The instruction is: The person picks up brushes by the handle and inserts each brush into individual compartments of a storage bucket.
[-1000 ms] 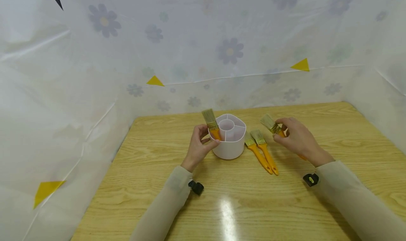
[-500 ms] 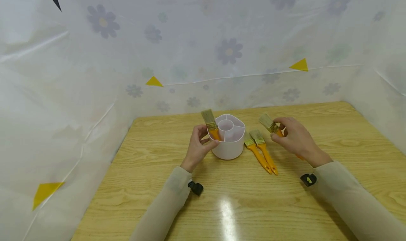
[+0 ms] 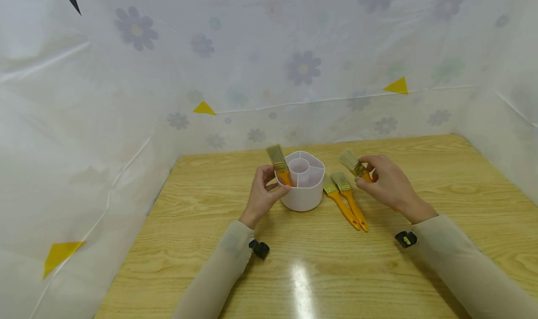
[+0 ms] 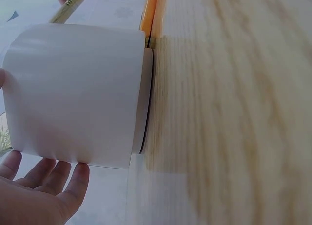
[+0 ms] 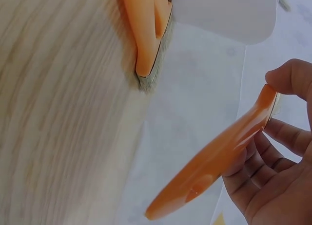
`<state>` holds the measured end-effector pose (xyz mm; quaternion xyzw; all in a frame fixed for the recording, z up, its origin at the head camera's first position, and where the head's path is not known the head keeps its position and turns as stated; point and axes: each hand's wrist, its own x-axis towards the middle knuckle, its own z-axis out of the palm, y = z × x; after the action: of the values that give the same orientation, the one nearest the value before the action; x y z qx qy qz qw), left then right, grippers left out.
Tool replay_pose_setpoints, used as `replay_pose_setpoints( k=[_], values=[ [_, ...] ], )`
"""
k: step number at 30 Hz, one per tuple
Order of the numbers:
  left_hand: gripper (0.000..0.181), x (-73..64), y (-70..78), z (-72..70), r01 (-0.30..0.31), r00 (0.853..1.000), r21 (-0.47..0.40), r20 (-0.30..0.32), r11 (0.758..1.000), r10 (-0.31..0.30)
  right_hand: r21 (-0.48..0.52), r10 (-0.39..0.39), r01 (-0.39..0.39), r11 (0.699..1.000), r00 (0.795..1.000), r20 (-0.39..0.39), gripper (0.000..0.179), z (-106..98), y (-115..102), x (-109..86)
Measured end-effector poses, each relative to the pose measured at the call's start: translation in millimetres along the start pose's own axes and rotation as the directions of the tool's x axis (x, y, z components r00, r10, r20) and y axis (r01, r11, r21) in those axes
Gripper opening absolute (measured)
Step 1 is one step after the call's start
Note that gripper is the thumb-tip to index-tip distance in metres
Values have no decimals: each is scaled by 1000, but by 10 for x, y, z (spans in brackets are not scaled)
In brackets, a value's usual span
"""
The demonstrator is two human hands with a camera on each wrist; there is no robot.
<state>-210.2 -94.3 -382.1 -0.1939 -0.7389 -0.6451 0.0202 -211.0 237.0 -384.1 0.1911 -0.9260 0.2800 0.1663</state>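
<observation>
My left hand (image 3: 264, 193) grips a white desk organizer (image 3: 304, 198) by its near left side, thumb at the rim and fingertips against the wall in the left wrist view. Inside it are dividers around a central ring. A paintbrush (image 3: 278, 159) with an orange handle stands in its left compartment, bristles up and leaning left. To the right, my right hand (image 3: 391, 183) pinches another paintbrush (image 5: 219, 149) near the metal band, between thumb and fingers. Its bristles point up and left toward the organizer, and its handle hangs down toward the palm side.
Two more paintbrushes with orange handles (image 3: 346, 210) lie side by side on the wooden table (image 3: 336, 272), right beside the organizer, bristles away from me. Floral plastic sheeting (image 3: 252, 67) rises behind the table and along both sides.
My right hand has moved slightly left, bringing its paintbrush closer to the organizer. The left hand, the organizer and the brush in it hold still.
</observation>
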Motion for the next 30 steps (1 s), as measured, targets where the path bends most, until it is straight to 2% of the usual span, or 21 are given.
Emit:
replay_pose_setpoints(
  k=[14,30],
  values=[
    [63,3,-9,-1,9,1000,0,1,1000,-9,-9,-52,52,999,998,-47,46,48,-100,40],
    [63,4,-6,8,4,1000,-1,-7,1000,-4,11,-52,53,999,996,-69,47,44,-223,104]
  ],
)
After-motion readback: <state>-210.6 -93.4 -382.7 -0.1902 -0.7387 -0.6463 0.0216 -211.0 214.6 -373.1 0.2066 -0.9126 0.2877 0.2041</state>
